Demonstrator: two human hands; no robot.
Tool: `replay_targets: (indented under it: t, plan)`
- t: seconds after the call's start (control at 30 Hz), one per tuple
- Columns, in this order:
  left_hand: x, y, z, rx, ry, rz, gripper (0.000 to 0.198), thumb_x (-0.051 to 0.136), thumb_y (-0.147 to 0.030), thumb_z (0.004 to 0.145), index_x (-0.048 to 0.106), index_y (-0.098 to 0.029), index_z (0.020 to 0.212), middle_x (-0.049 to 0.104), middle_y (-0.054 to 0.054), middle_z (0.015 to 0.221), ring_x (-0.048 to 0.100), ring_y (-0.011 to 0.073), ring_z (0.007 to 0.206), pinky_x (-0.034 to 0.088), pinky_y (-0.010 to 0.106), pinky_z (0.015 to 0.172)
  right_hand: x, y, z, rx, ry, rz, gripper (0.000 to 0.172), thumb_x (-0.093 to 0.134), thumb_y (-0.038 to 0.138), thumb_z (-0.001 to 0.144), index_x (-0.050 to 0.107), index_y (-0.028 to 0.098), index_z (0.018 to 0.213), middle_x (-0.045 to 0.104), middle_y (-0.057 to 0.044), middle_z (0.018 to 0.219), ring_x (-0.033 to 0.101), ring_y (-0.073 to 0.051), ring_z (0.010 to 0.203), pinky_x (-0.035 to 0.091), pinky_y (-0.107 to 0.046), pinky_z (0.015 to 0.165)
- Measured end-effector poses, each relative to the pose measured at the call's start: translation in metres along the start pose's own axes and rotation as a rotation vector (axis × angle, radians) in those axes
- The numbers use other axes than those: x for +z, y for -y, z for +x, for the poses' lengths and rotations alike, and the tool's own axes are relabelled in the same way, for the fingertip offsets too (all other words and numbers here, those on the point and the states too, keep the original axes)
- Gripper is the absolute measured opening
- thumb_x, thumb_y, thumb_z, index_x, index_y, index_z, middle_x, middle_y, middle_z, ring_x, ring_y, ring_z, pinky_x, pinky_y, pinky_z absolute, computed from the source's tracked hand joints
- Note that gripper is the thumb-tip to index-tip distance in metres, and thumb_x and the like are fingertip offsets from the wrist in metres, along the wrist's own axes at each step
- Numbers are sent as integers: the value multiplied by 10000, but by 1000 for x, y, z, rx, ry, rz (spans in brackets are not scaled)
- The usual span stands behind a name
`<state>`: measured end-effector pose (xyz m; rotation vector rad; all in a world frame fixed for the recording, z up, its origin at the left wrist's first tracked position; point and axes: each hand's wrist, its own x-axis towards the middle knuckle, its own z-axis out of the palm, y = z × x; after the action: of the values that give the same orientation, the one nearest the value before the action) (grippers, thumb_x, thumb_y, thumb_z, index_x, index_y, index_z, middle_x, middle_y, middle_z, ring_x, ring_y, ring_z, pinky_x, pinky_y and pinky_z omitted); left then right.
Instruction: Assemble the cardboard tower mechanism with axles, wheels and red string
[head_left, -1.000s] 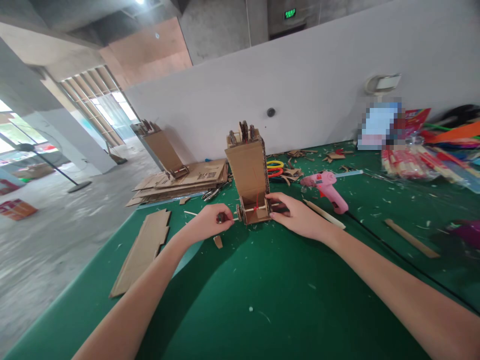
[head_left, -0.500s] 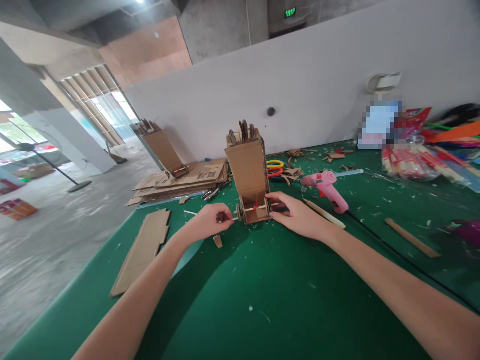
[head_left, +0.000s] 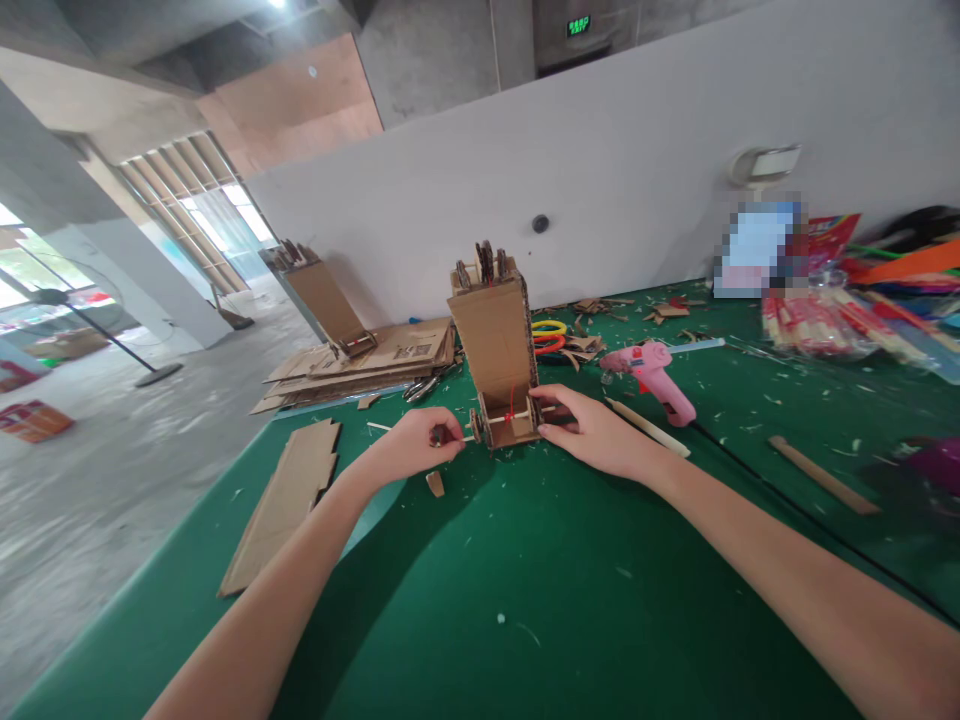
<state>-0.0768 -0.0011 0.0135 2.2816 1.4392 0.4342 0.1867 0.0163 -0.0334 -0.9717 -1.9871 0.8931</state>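
Note:
A tall cardboard model (head_left: 495,340) stands upright on the green table, with small round cardboard pieces at its top. Through its base runs a thin wooden stick (head_left: 517,416) with red string tied round it. At the stick's left end, my left hand (head_left: 424,440) is closed in a pinch, with a small dark piece between the fingers. My right hand (head_left: 589,430) pinches the round cardboard disc (head_left: 535,412) on the right side of the base.
Right of the model lie a pink glue gun (head_left: 660,375) with a black cable, and cardboard strips. Scissors (head_left: 551,335) and scraps lie behind. At left are a cardboard sheet (head_left: 289,500) and stacked cardboard (head_left: 375,360) bearing a second model (head_left: 330,305).

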Motion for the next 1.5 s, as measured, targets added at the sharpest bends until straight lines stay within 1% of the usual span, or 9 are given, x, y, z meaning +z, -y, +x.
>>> replay_targets:
  t: [0.17,0.37,0.6,0.73,0.9,1.1,1.3,1.5]
  plan:
    - [3,1,0,5,-15,-2,118,547,-279,744,601,-174,755,612,12,748,546,123,663,437,241,622,0,-1,1,8,0,2,413,533,273,816,471,280,1225,543,-54,1243,576,-194,1060,507,-409,913]
    - [5,2,0,27,-25,-7,139,543,-304,767,601,-177,763,604,10,753,545,119,662,434,245,625,0,-3,0,5,-1,-2,423,523,287,824,461,285,1243,534,-55,1258,574,-203,1067,499,-421,919]
    - [6,2,1,33,-26,-5,137,542,-299,775,598,-175,760,601,5,740,539,114,655,430,241,626,-2,1,-1,1,6,-39,474,513,297,834,418,300,1298,484,-40,1328,553,-196,1099,481,-403,945]
    - [3,1,1,20,-11,2,138,542,-296,766,607,-175,773,614,11,758,551,121,672,437,242,633,-1,-1,-1,-10,0,-45,451,510,286,836,441,296,1281,482,-37,1330,555,-189,1095,484,-399,941]
    - [-1,2,0,-13,-9,15,146,541,-308,755,609,-179,757,633,10,748,561,132,679,443,252,641,1,-4,-1,-14,20,-12,453,521,296,836,441,273,1281,498,-58,1316,559,-192,1096,484,-402,941]
    - [-7,0,-1,-37,11,28,139,548,-304,745,607,-179,758,642,14,757,576,139,690,450,262,653,0,1,-1,1,29,6,449,526,288,831,443,260,1272,532,-66,1267,571,-183,1075,493,-390,931]
    - [-10,0,-2,-25,19,29,152,546,-315,750,604,-174,758,643,25,765,580,144,696,457,269,660,0,3,-1,18,35,17,448,528,283,830,438,248,1267,545,-68,1247,573,-176,1068,496,-376,924]
    - [-13,8,-2,-9,17,48,166,547,-332,755,608,-179,772,640,19,764,571,145,686,450,267,652,0,1,-1,17,62,23,458,531,282,832,433,274,1279,571,-61,1210,588,-178,1040,484,-391,934]
